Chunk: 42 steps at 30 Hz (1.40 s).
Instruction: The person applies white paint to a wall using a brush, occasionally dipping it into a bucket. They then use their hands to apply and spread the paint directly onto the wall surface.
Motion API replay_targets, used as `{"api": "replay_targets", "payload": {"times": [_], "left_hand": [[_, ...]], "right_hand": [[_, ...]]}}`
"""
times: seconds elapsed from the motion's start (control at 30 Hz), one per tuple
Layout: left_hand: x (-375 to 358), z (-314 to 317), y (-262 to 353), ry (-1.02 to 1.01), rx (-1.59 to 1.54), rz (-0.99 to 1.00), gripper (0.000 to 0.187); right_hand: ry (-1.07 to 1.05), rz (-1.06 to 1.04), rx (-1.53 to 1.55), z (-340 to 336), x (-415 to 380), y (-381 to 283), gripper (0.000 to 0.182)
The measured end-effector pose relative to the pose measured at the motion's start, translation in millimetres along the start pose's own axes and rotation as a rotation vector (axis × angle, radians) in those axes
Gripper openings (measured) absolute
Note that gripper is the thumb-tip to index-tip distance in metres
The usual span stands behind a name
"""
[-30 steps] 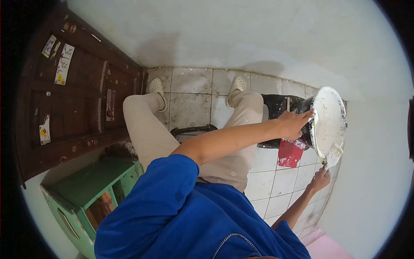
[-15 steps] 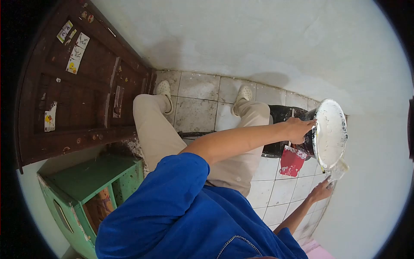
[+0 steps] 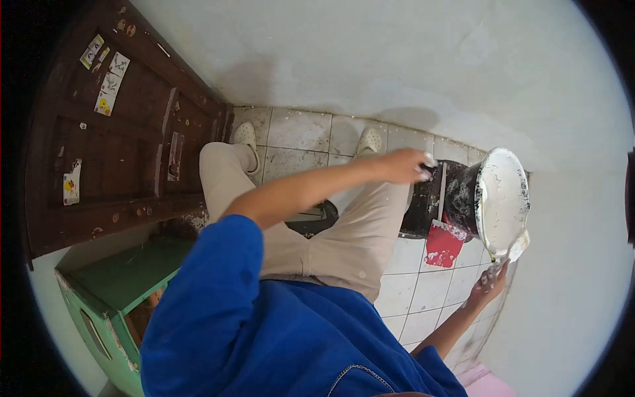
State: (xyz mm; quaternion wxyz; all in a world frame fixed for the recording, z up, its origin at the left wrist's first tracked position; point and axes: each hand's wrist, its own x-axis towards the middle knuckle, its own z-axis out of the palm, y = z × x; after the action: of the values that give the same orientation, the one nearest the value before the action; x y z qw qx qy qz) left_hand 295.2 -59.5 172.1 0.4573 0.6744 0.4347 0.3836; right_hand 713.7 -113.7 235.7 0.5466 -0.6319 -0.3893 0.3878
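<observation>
A black bucket (image 3: pixel 461 192) has white smears on its outside, and thick white paint (image 3: pixel 504 198) shows in its wide mouth. My right hand (image 3: pixel 488 286), its fingers spotted with white, is closed on the handle of a paintbrush (image 3: pixel 518 246). The brush's white-coated head is at the near edge of the bucket's rim. My left hand (image 3: pixel 407 165) is left of the bucket, apart from it, above a black surface (image 3: pixel 423 202). White marks cover its fingertips, and the slightly blurred fingers look loosely curled and apart.
A red flat piece (image 3: pixel 443 245) smeared with white sits beside the bucket. Pale walls (image 3: pixel 370 53) meet the stained tile floor (image 3: pixel 301 129). A dark wooden door (image 3: pixel 142 132) with stickers and a green cabinet (image 3: pixel 126 271) stand on the left. My legs straddle the floor.
My left hand has let go of the bucket's rim and moved left. My right hand and the paintbrush have shifted slightly upward in the view, closer against the rim.
</observation>
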Motion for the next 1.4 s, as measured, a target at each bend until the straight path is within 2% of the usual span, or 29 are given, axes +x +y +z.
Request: {"api": "replay_targets", "payload": {"times": [0.03,0.07,0.1,0.17,0.2,0.23,0.3,0.33,0.37,0.4,0.47,0.5,0.53,0.57,0.6,0.63,0.67,0.73,0.8,0.83,0.9,0.97,1.1,1.3,1.4], "left_hand": [[-14,-15,-21,0.023,0.014,0.02,0.035],[-35,-33,-30,0.044,-0.073,-0.093,0.031],[-52,-52,-36,0.072,0.037,-0.129,0.03],[-90,-80,-74,0.186,-0.05,-0.219,0.028],[-110,-98,-64,0.19,-0.081,-0.385,0.028],[-128,-117,-53,0.197,-0.113,-0.549,0.027],[-162,-136,-88,0.32,-0.026,-0.507,0.03],[-175,-146,-110,0.353,0.024,-0.55,0.031],[-187,-155,-134,0.386,0.074,-0.595,0.031],[-197,-163,-148,0.419,0.126,-0.64,0.032],[-209,-178,-156,0.418,0.155,-0.677,0.033],[-214,-187,-161,0.418,0.171,-0.694,0.034],[-218,-192,-168,0.434,0.199,-0.674,0.033],[-221,-197,-178,0.449,0.228,-0.652,0.032],[-224,-203,-187,0.461,0.257,-0.631,0.031],[-224,-211,-195,0.429,0.25,-0.674,0.031],[-224,-219,-204,0.398,0.242,-0.716,0.031],[-222,-235,-222,0.367,0.202,-0.79,0.031],[-217,-253,-241,0.378,0.143,-0.852,0.032],[-215,-258,-256,0.444,0.108,-0.882,0.033],[-211,-269,-283,0.566,0.048,-0.946,0.037],[-203,-277,-288,0.566,0.105,-0.933,0.042],[-203,-274,-310,0.431,0.226,-0.86,0.048],[-205,-271,-307,0.209,0.28,-1.055,0.047],[-204,-269,-319,0.288,0.319,-0.978,0.048]], "right_hand": [[0.008,-0.041,0.035,9,-9,-7,0.039],[0.015,-0.083,0.072,32,-22,-26,0.041],[0.024,-0.126,0.107,54,-32,-43,0.044],[0.111,-0.101,0.194,94,-36,-67,0.035],[0.154,-0.09,0.234,108,-36,-71,0.033],[0.086,-0.23,0.183,117,-36,-68,0.032],[-0.04,-0.151,0.22,145,-45,-78,0.031],[-0.107,-0.112,0.237,162,-50,-81,0.031],[-0.142,-0.075,0.192,179,-51,-75,0.038],[-0.193,-0.1,0.185,197,-53,-58,0.041],[-0.137,-0.013,0.069,255,-74,-38,0.044],[-0.401,0.076,0.075,274,-80,-34,0.038],[-0.373,0.157,-0.075,308,-87,-24,0.033],[-0.459,0.189,0.037,338,-102,-11,0.028],[-0.486,0.171,-0.041,374,-121,-8,0.026],[-0.636,0.22,0.066,395,-124,20,0.022],[-0.625,0.392,0.121,422,-136,33,0.018],[-0.707,0.528,0.031,465,-145,77,0.009],[-0.749,0.421,-0.091,505,-156,131,0.009],[-0.788,0.542,-0.081,521,-163,136,0.012],[-0.82,0.556,-0.174,554,-173,162,0.014],[-0.837,0.552,-0.254,583,-176,191,0.016],[-0.839,0.489,-0.321,630,-175,244,0.018],[-0.799,0.471,-0.355,663,-169,284,0.018],[-0.763,0.497,-0.326,672,-168,301,0.019]]}}
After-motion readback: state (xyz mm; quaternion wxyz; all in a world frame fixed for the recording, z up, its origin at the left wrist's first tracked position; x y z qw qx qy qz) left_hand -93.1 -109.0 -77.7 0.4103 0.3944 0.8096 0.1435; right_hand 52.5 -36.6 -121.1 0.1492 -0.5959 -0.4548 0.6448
